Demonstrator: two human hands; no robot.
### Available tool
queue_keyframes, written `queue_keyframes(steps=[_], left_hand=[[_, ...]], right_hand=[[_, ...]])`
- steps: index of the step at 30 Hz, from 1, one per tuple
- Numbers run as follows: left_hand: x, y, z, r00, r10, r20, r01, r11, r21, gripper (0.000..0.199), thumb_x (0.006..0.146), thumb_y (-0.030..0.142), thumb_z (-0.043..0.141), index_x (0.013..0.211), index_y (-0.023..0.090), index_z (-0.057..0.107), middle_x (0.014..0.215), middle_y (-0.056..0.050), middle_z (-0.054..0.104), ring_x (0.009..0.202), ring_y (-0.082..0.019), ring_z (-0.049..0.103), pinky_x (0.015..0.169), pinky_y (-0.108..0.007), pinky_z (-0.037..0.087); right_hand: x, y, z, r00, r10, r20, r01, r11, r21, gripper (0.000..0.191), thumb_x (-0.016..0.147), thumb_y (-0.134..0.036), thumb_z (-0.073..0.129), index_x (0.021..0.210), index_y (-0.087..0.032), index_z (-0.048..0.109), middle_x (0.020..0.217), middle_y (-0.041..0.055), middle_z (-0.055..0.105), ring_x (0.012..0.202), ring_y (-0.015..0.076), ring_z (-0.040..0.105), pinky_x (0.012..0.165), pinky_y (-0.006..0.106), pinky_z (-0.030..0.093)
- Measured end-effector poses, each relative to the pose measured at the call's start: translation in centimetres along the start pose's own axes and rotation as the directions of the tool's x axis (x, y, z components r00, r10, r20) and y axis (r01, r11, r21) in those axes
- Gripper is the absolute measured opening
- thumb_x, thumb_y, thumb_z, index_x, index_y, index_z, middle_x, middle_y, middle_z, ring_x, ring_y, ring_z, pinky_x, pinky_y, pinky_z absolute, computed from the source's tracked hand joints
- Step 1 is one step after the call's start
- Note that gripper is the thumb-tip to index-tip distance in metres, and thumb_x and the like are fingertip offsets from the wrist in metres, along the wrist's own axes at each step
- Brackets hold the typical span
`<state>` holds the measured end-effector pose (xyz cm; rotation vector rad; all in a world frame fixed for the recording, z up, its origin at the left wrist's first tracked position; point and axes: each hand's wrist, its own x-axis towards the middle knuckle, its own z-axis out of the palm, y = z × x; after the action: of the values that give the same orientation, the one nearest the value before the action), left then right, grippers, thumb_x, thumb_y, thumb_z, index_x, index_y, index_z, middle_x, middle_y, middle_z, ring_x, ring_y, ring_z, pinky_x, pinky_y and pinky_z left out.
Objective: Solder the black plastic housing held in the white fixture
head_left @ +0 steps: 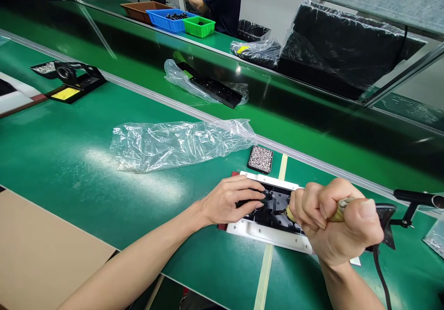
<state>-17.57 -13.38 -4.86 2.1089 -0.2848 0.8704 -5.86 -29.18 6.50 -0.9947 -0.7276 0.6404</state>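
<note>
A black plastic part (pixel 274 206) lies in a white fixture (pixel 263 234) on the green bench. My left hand (pixel 231 200) rests on the left end of the black part and presses it down with its fingertips. My right hand (pixel 336 220) is a closed fist around the handle of a corded electric screwdriver (pixel 381 217), held over the right side of the part. The tool's tip is hidden behind my fist. A small black tray of screws (pixel 261 158) sits just behind the fixture.
An empty clear plastic bag (pixel 176 143) lies to the left. A bagged black part (pixel 211 88) rides the belt behind. A screw feeder (pixel 71 81) stands far left. Blue (pixel 166 21) and green (pixel 199 27) bins and another person (pixel 218 0) are at the back.
</note>
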Motion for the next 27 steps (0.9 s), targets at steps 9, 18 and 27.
queue_keyframes(steps=[9,18,27], left_hand=[[0.04,0.09,0.01,1.000,0.002,0.003,-0.002,1.000,0.008,0.014,0.104,0.020,0.068,0.111,0.014,0.077,0.114,-0.012,0.079,0.099,-0.023,0.077,0.086,-0.038,0.063],[0.12,0.15,-0.05,1.000,0.001,0.004,-0.001,1.000,0.013,0.016,0.104,0.018,0.064,0.111,0.015,0.078,0.113,-0.012,0.080,0.098,-0.022,0.078,0.086,-0.037,0.065],[-0.05,0.02,-0.07,1.000,0.006,0.009,-0.006,1.000,0.029,0.019,0.104,0.013,0.060,0.115,0.014,0.075,0.113,-0.012,0.080,0.103,-0.022,0.078,0.092,-0.037,0.065]], right_hand=[[0.10,0.06,0.23,0.999,-0.025,-0.020,0.025,1.000,-0.013,0.050,0.095,-0.052,0.068,0.060,-0.020,0.052,0.045,-0.0056,0.033,0.039,0.0083,0.027,0.038,0.022,0.029],[0.06,0.02,0.20,1.000,-0.022,-0.014,0.022,1.000,-0.012,0.050,0.095,-0.054,0.068,0.060,-0.021,0.053,0.045,-0.0057,0.032,0.039,0.0089,0.025,0.037,0.023,0.029],[0.00,0.49,0.41,0.997,-0.068,-0.041,0.067,0.998,-0.010,0.053,0.095,-0.054,0.069,0.059,-0.021,0.047,0.045,-0.0053,0.035,0.039,0.0091,0.026,0.037,0.023,0.029]])
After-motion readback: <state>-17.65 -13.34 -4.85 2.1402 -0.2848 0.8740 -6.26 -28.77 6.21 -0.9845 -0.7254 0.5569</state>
